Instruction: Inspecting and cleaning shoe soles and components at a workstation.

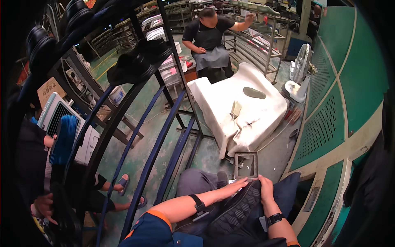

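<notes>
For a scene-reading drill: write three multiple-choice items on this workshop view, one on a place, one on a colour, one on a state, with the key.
1. Where does the black shoe sole lie?
A. On the person's lap, under both hands
B. On the white padded table
C. On the blue rack rails

2. What colour is the stack of discs at the far left?
A. Red
B. Blue
C. White

3. How is the left hand set?
A. Closed in a fist in the air
B. Fingers stretched flat along the sole's edge
C. Holding the floor fan

Key: 1 A, the sole rests across the lap with the left hand and right hand on it. 2 B, the ribbed stack of discs is plainly blue. 3 B, the fingers lie extended on the sole toward the small square frame.
</notes>
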A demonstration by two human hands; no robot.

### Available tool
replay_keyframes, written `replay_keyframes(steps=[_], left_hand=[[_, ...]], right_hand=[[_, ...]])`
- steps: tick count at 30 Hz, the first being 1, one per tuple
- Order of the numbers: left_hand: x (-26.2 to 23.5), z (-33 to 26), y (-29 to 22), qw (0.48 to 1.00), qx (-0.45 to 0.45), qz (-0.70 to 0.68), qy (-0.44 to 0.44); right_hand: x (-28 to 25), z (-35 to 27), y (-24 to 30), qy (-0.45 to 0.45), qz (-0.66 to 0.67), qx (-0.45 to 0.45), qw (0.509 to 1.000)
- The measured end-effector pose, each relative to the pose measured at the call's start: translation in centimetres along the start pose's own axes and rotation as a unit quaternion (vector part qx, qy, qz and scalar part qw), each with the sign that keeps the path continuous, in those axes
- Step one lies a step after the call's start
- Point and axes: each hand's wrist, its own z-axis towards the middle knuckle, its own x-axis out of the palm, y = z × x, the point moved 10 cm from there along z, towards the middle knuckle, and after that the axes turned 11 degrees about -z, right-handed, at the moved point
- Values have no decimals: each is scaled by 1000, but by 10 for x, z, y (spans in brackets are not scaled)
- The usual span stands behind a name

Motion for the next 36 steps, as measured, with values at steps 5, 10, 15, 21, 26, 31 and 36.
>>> replay_keyframes(steps=[5, 10, 15, 21, 26, 31, 36], left_hand=[[21, 2, -4, 962, -93, -248, 64], [13, -1, -14, 955, -68, -286, 41], [12, 23, -4, 935, -96, -340, -23], [32, 15, -30, 916, -119, -383, 3], [26, 5, -25, 898, -85, -430, -35], [29, -8, -28, 904, -77, -418, -51], [23, -12, -23, 905, -53, -420, -44]], right_hand=[[12, 4, 20, 34, 38, -2, 999], [41, -8, 60, 140, 159, 20, 977], [48, -15, 46, 201, 168, 10, 965], [46, -18, 54, 157, 169, -45, 972], [51, -32, 63, 142, 153, -64, 976], [45, -44, 74, 100, 133, -76, 983], [51, -53, 78, 102, 126, -82, 983]])
